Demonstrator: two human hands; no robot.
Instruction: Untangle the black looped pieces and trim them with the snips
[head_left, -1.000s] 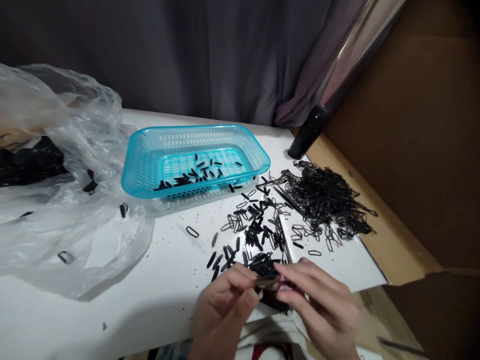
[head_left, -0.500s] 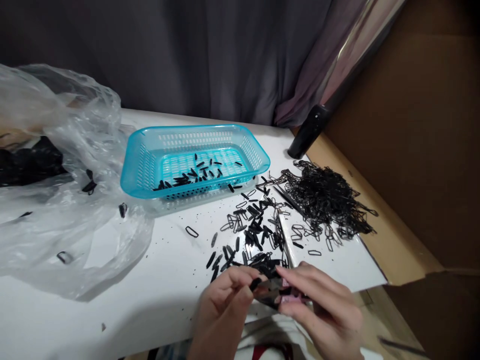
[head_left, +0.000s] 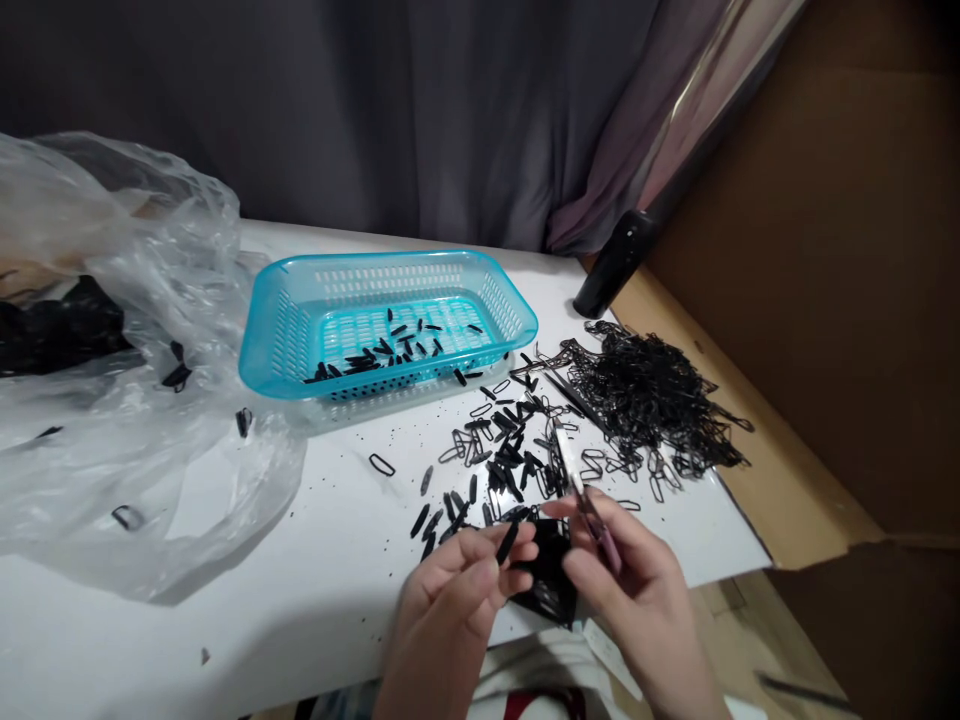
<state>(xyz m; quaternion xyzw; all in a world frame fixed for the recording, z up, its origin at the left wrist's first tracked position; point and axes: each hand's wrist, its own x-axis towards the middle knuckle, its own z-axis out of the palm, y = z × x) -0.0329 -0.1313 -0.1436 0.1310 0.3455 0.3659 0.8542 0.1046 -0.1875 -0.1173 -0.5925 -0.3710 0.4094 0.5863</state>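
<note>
Near the table's front edge, my left hand pinches a small slim black piece between thumb and fingers. To its right, my right hand is closed around a small pink-handled tool with a thin metal blade; its exact kind is unclear. A dark heap lies between and below the hands, partly hidden by them. Just beyond the fingers are scattered black oval pieces, mixed with thin black loop frames.
A blue perforated basket at the back holds several black pieces. On the right is a tangled pile of black frames, with a black cylinder behind it. A clear plastic bag lies left; a cardboard panel stands right.
My hands have moved apart. The black piece is now held by my left hand alone, and the pink-handled tool in my right hand has turned to point up and away.
</note>
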